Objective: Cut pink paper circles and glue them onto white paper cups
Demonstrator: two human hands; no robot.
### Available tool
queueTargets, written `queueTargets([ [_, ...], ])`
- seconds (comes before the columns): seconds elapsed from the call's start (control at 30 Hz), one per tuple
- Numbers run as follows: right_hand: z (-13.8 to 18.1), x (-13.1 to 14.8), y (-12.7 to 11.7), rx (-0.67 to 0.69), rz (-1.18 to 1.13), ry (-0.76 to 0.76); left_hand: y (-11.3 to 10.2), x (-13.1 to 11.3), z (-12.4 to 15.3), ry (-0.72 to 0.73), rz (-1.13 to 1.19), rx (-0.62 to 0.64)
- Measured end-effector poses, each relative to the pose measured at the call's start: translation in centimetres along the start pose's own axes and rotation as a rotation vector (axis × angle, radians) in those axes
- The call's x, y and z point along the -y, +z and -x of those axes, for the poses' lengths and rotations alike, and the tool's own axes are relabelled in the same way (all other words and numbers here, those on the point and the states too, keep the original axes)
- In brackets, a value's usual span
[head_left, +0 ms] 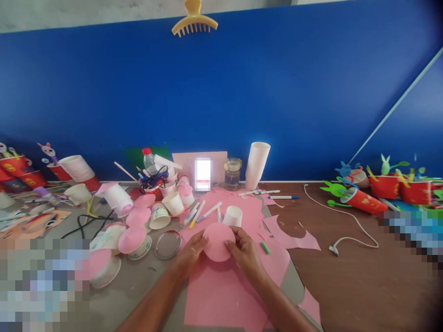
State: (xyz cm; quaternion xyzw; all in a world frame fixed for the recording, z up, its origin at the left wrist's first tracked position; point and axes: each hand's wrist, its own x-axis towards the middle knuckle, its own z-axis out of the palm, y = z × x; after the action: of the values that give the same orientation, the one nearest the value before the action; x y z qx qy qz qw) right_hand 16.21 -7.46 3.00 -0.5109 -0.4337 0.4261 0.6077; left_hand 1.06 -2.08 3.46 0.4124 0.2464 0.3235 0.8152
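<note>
Pink sheet (pixel 224 299) nearest, at 6 o'clock on the surface (pixel 128 288). Over it, a round pink disc (pixel 218 242), without long axis, held between both hands: fingers of the left hand (pixel 192 251) closed at its 9 o'clock edge, those of the right hand (pixel 245 251) pinching its 3 o'clock edge. Just beyond, at 1 o'clock, a white cup (pixel 233 216), nearer to the right hand; if touching the disc, cannot tell. Farther toward 1 o'clock, a leaning cup stack (pixel 257 166), then a blue partition (pixel 214 92).
</note>
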Motion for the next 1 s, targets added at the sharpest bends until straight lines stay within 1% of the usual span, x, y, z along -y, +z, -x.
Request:
queueTargets([
  [0.1,0.1,-0.2,0.0,0.059,0.070,-0.023,-0.2,-0.2,0.0,-0.040,-0.060,0.011],
  [0.17,0.0,-0.3,-0.2,0.053,0.102,-0.046,-0.5,-0.1,-0.1,-0.072,-0.095,0.001],
  [0.2,-0.1,-0.4,-0.5,0.026,0.106,-0.056,-0.6,0.0,-0.2,-0.078,-0.104,-0.017],
  [0.27,-0.5,-0.6,-1.2,-0.095,0.123,-0.083,-1.0,0.1,-0.4,-0.062,-0.093,-0.083],
  [0.37,-1.3,-1.2,-2.7,-0.355,0.248,-0.151,-1.4,-0.1,-0.9,0.033,0.004,-0.181],
  [0.4,-1.6,-1.4,-3.1,-0.410,0.314,-0.170,-1.5,-0.2,-1.0,0.064,0.053,-0.198],
  [0.47,-2.1,-2.1,-3.6,-0.451,0.455,-0.196,-1.7,-0.5,-1.2,0.112,0.149,-0.223],
  [0.57,-2.6,-3.1,-3.7,-0.422,0.638,-0.281,-1.9,-0.7,-1.5,0.133,0.248,-0.273],
  [0.67,-3.1,-4.1,-3.2,-0.375,0.740,-0.354,-2.2,-0.8,-1.6,0.139,0.310,-0.310],
  [0.87,-4.3,-5.8,-2.9,-0.287,0.776,-0.327,-2.4,-0.9,-1.8,0.121,0.380,-0.349],
  [1.0,-4.1,-5.1,-2.6,-0.328,0.766,-0.357,-2.4,-1.4,-1.6,0.142,0.431,-0.350],
])
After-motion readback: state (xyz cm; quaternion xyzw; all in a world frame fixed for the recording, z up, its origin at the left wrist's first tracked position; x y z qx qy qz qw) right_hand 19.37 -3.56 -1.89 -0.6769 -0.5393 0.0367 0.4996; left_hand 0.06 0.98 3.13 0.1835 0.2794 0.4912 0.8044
